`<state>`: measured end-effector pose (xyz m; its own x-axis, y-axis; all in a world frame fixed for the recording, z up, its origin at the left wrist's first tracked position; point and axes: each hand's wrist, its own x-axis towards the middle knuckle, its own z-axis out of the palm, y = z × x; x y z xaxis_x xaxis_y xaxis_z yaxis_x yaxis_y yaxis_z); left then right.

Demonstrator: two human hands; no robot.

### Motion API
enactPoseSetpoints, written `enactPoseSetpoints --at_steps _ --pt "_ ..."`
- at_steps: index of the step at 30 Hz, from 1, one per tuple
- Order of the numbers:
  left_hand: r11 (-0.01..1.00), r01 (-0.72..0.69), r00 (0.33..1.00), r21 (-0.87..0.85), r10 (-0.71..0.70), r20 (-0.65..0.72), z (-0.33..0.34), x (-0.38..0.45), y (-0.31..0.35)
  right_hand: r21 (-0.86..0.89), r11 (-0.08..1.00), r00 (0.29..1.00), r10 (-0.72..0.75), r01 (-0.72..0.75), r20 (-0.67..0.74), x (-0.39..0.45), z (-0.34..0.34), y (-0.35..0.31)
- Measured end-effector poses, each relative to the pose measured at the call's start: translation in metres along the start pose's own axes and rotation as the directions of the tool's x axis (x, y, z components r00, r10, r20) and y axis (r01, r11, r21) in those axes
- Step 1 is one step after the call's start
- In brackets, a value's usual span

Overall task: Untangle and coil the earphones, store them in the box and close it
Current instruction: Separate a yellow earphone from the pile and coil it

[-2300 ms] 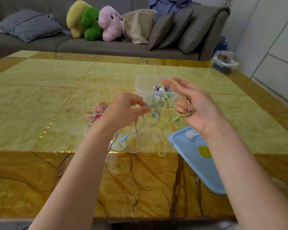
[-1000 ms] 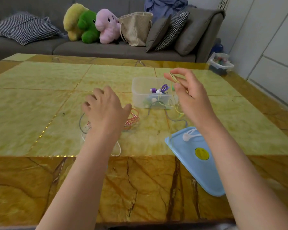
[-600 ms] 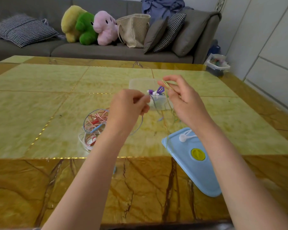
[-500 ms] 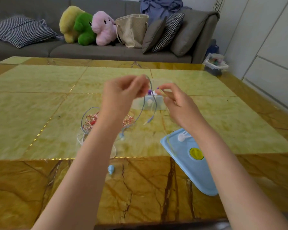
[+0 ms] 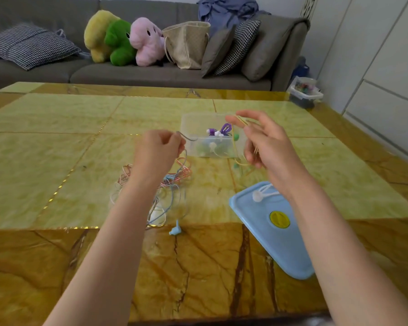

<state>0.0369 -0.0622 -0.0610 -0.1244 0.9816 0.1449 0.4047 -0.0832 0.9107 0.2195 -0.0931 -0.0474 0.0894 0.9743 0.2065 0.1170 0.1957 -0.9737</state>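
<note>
Head view: my left hand (image 5: 157,147) pinches the limp blue cord (image 5: 183,161), my right hand (image 5: 260,140) the light, snag-prone yellow cord (image 5: 242,120); grip near plugs.

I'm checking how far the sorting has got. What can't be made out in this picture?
Head view only:
- Tangle of cables: the left hand and forearm cover its middle; separate earphones can't be counted.
- Clear box: translucent walls blur its lower contents.
- Yellow cable: it vanishes behind the right hand.
</note>
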Motion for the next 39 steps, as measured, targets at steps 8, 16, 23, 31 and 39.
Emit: enactPoseSetpoints --at_steps 8,16,23,31,39 --pt "0.864 -0.113 0.970 0.490 0.204 -0.136 0.003 -0.015 0.015 0.260 0.965 0.996 -0.010 -0.014 0.092 -0.002 -0.008 -0.012" --pt "0.930 -0.230 0.932 0.288 0.126 0.339 0.011 -0.030 0.005 0.158 0.987 0.995 -0.017 0.001 0.101 -0.007 -0.005 -0.009" --pt "0.886 0.133 0.933 -0.443 0.040 0.358 0.020 -0.036 0.025 0.255 0.965 0.979 0.008 -0.061 0.205 -0.012 -0.003 -0.016" --pt "0.703 0.337 0.935 -0.626 -0.175 0.307 0.015 -0.025 0.026 0.099 0.993 0.995 0.070 -0.062 -0.074 -0.008 -0.020 -0.009" --pt "0.895 0.107 0.991 -0.433 -0.060 0.121 0.025 -0.029 0.031 -0.120 0.983 0.989 0.143 -0.139 0.027 -0.010 -0.034 -0.016"
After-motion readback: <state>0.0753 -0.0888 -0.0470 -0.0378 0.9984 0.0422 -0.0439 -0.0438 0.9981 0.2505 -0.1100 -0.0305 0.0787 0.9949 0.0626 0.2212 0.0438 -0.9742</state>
